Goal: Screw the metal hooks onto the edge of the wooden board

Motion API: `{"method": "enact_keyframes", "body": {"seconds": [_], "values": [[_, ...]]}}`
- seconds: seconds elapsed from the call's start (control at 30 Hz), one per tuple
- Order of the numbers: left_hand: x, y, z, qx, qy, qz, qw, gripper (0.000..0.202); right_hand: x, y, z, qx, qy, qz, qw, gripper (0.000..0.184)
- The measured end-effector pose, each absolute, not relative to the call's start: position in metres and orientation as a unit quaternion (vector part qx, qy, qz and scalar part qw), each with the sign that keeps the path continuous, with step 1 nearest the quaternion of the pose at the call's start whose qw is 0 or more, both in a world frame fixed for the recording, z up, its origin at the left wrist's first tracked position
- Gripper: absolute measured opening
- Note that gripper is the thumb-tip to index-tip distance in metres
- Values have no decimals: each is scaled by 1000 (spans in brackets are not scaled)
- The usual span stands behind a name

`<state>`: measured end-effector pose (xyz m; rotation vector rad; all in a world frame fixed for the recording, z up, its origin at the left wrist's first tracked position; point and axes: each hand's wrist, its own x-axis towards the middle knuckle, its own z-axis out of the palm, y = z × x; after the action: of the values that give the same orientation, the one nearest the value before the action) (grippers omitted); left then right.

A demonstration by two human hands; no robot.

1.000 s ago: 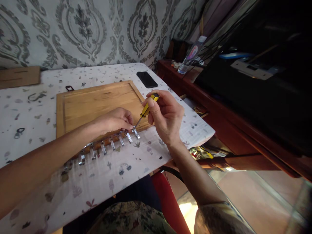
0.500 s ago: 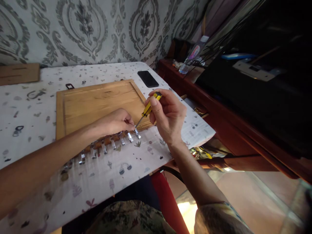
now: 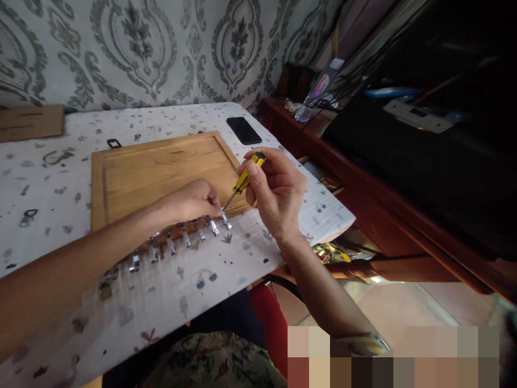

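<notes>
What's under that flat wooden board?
A white patterned tablecloth shows around the flat light-brown wooden board. Curved silver metal pieces stick out by its near edge. Whatever is right underneath is covered, so I can't tell.

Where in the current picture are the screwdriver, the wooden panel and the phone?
Screwdriver [image 3: 241,182]: head view, on the lower part of its yellow-and-black handle.
Wooden panel [image 3: 161,172]: head view, on its broad flat face.
Phone [image 3: 244,131]: head view, mid-way along its black upper face.

The screwdriver [image 3: 243,180] is yellow and black, the clips [image 3: 226,220] silver, the board [image 3: 161,172] honey-brown with darker grain; the tablecloth [image 3: 226,256] is white with small grey-mauve prints, the wall [image 3: 139,49] grey-patterned.
</notes>
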<state>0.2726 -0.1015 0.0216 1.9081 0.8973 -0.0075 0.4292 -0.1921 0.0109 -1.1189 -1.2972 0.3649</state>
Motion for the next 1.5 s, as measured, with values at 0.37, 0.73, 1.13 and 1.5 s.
{"method": "enact_keyframes", "body": {"seconds": [0.37, 0.73, 1.13, 1.5], "values": [[274, -108, 20, 800, 396, 28, 449, 20, 428, -192, 11, -486, -579, 152, 637, 33], [254, -107, 20, 822, 340, 60, 453, 26, 428, -193, 13, -496, -575, 153, 632, 30], [236, -113, 10, 922, 229, 99, 297, 35, 429, -190, 8, -486, -570, 156, 644, 29], [239, -114, 13, 970, 173, 36, 169, 33, 430, -194, 10, -535, -584, 151, 592, 39]]}}
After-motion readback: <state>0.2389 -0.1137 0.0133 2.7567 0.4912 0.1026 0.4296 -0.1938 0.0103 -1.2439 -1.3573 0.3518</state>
